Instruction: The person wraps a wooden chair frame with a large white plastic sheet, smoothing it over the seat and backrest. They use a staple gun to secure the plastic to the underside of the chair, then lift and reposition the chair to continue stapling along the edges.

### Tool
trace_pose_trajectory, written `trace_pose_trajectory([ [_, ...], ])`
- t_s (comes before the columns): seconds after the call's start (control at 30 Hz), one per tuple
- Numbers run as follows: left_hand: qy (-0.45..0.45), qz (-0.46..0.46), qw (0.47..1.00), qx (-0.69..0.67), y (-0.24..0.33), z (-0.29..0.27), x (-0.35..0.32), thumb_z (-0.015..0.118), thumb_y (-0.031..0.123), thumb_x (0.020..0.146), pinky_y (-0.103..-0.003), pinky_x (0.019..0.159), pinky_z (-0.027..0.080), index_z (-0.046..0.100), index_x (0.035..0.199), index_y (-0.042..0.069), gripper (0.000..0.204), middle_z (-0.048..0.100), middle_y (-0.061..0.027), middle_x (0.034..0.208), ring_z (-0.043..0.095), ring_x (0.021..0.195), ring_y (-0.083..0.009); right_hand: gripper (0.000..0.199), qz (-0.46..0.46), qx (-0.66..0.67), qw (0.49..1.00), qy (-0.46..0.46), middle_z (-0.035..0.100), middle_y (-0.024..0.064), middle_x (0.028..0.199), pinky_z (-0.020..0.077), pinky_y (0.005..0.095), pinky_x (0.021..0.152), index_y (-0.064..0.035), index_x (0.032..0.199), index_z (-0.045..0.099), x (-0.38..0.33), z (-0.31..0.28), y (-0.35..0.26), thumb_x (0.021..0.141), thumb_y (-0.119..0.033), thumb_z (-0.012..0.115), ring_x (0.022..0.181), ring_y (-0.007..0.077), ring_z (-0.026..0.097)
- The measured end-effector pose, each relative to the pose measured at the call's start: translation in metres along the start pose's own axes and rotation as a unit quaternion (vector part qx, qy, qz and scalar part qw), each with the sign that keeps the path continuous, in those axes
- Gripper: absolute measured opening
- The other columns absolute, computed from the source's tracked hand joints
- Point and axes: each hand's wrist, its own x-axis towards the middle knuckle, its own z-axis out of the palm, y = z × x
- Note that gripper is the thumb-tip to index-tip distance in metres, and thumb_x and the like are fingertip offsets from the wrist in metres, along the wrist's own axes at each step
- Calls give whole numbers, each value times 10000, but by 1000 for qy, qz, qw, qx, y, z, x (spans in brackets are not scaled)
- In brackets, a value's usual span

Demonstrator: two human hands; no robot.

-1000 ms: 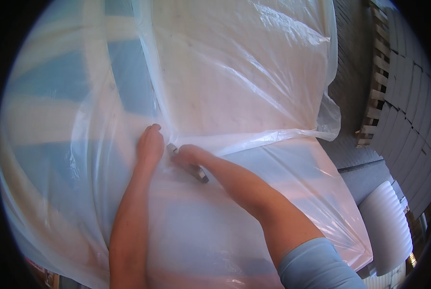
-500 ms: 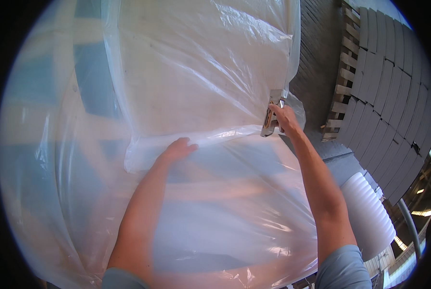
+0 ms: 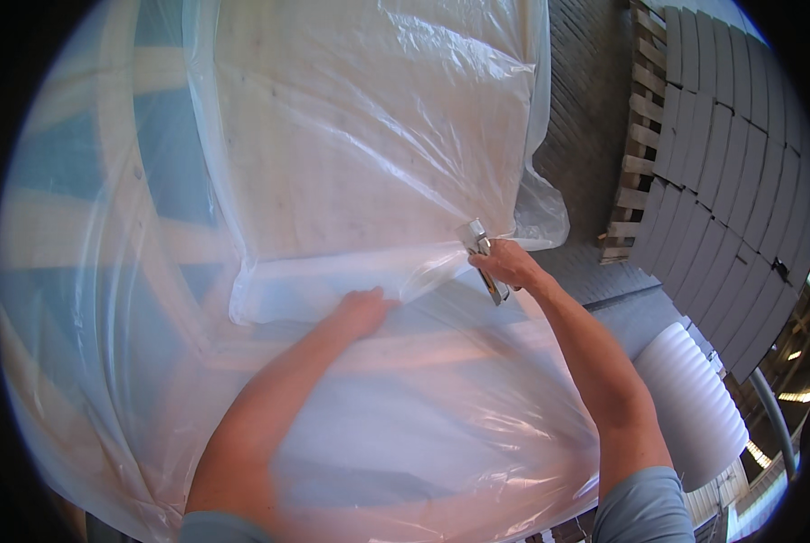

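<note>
A sheet of clear plastic film [image 3: 351,208] covers a pale wooden panel and hangs over the wooden frame in front of it. My left hand [image 3: 365,312] is at the film's folded lower edge, its fingers closed on the plastic, and a crease runs from them toward the right. In my right hand [image 3: 511,265] is a metal staple gun [image 3: 474,237], held tilted just above the film near the panel's lower right corner. My fingers wrap round its handle and hide part of it.
Wooden frame bars [image 3: 142,213] show through the film on the left. Beyond the panel's right side lies a dark grey floor [image 3: 581,136]. Stacked grey boards [image 3: 731,172] stand beside a slatted wooden pallet [image 3: 636,145]. A roll of white foam [image 3: 690,398] is at the lower right.
My right hand has brought the staple gun nearer to me and a little left, turning it. My left hand has shifted right and nearer, and the film's lower edge has pulled into a crease between them.
</note>
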Motion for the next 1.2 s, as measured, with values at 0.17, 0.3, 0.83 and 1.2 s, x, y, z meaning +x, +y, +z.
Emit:
trace_pose_trajectory([
  [0.17,58,33,998,3,-13,8,-17,464,106,925,-400,978,458,646,1287,227,423,575,-131,1193,549,1163,-280,482,-63,-49,994,-70,669,211,812,540,429,636,49,957,667,15,14,-46,852,-415,591,723,311,665],
  [0.3,142,99,983,-65,-19,22,-1,537,184,891,-443,1001,445,649,1231,115,365,563,-192,1285,534,1209,-343,475,-63,-36,997,-37,660,217,791,541,450,654,50,938,659,25,12,-57,862,-413,584,719,327,666],
  [0.83,100,-63,909,-400,87,31,175,658,313,835,-445,1067,414,310,1468,-61,813,500,-298,1377,504,1270,-407,512,139,-47,982,116,676,205,782,544,426,585,69,848,651,7,-61,132,843,-440,597,647,319,676],
  [1.2,-2,66,987,-146,160,17,216,467,187,910,-456,915,499,444,1451,173,542,671,-197,1138,634,1091,-347,502,102,-37,993,41,670,299,963,494,481,829,86,916,667,7,-48,141,856,-402,566,940,447,640],
])
